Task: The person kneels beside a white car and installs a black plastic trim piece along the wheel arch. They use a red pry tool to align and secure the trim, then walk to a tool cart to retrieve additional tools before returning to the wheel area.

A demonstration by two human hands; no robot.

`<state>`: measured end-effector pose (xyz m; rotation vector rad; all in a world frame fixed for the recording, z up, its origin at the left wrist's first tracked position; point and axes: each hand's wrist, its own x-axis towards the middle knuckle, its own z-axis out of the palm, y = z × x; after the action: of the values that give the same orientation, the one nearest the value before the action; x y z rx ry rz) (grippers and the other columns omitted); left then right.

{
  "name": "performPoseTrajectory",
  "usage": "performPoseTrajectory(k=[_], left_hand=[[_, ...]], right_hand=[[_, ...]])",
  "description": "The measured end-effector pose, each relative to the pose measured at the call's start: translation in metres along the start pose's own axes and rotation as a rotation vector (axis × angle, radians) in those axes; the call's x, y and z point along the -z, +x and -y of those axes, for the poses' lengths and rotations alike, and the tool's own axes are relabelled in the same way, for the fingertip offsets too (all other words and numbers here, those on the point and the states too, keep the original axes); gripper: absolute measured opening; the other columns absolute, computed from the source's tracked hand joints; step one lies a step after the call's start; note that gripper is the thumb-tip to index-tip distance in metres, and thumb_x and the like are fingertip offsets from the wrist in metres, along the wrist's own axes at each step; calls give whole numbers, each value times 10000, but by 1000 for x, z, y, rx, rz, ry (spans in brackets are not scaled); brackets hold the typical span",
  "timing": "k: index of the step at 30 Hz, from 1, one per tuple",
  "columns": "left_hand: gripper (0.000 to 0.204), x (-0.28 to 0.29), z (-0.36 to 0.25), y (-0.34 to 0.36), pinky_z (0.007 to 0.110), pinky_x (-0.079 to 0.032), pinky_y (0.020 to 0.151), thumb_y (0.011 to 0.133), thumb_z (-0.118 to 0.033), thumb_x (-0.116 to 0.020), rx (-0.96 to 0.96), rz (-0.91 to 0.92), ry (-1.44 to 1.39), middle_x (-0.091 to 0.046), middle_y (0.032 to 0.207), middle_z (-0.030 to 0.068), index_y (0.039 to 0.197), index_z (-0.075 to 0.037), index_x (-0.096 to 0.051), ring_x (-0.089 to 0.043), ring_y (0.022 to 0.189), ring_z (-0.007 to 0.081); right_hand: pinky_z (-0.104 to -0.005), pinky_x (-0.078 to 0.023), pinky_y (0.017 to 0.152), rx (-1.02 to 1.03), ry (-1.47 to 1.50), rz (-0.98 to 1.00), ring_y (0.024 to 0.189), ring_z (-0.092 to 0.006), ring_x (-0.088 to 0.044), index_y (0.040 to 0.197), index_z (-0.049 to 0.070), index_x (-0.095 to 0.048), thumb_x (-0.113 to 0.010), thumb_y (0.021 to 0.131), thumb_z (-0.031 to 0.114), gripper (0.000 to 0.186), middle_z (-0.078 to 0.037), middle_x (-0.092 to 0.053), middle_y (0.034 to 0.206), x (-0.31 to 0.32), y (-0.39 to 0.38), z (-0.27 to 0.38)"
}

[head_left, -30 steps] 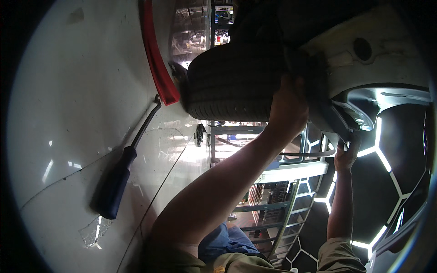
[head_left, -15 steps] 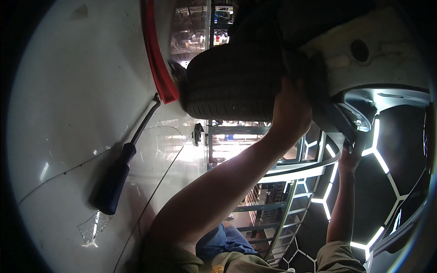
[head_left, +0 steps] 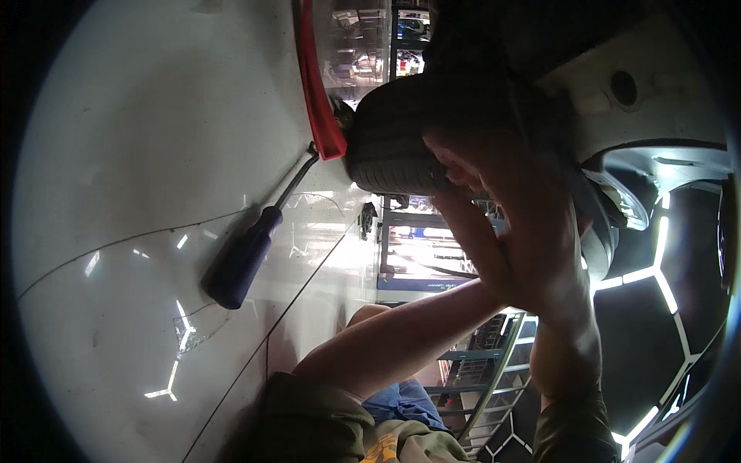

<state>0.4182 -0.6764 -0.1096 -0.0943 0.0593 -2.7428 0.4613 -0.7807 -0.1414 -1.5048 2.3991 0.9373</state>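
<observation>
My right hand [head_left: 521,208] is raised in front of the tyre [head_left: 386,147], blurred, its fingers and thumb apart and nothing visible in it. My left forearm [head_left: 409,328] reaches in from the lower left toward the wheel arch. The left hand itself is mostly hidden behind my right hand, so its grip cannot be made out. Just right of my hands is the light-coloured car body edge [head_left: 656,166], with a dark liner next to the tyre. The tyre stays mounted under the arch.
On the pale glossy floor [head_left: 139,170], left of the tyre, lies a pry tool [head_left: 245,258] with a dark blue handle and a bent metal tip. Beside that tip ends a long red channel-shaped bar [head_left: 315,85]. Shelving stands beyond; hexagonal lights [head_left: 660,270] glow at right.
My right hand has left the body edge and swung up and left, across my left hand. The view has shifted, so floor items appear farther right.
</observation>
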Motion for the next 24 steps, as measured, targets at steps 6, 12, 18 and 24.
performPoseTrajectory(k=[6, 12, 18, 24], left_hand=[[384, -7, 10, -16, 401, -453, 869, 866, -247, -597, 63, 89, -62, -577, 1081, 182, 1139, -15, -459, -561, 1027, 289], [459, -9, 13, -14, 353, -450, 909, 824, -269, -683, 92, 145, -128, -593, 1083, 124, 1155, -31, -472, -560, 1057, 216], [692, 1, 21, -6, 408, -446, 907, 768, -279, -723, 126, 268, -346, -514, 1188, 251, 1258, 35, -348, -542, 1090, 326], [581, -3, 36, 1, 398, -498, 807, 757, -303, -737, 146, 263, -108, -567, 1072, 222, 1142, 22, -447, -606, 943, 324]], right_hand=[[-330, -529, 645, 28, 12, 43, 729, -230, -643, 987, -11, -587, -587, 873, 171, 215, -159, -625, 846, -49, 44, -2], [-375, -534, 633, -280, 151, 291, 721, -237, -658, 1034, -30, -581, -509, 925, 197, 262, -196, -638, 887, -62, 60, -16], [-474, -519, 645, -632, 614, 514, 714, -392, -648, 1206, -59, -396, -379, 982, 297, 421, -286, -607, 833, -105, 42, 49], [-304, -496, 636, -721, 794, 275, 744, -186, -612, 1296, 11, -310, -503, 886, 104, 463, -192, -571, 967, -98, 27, 40]])
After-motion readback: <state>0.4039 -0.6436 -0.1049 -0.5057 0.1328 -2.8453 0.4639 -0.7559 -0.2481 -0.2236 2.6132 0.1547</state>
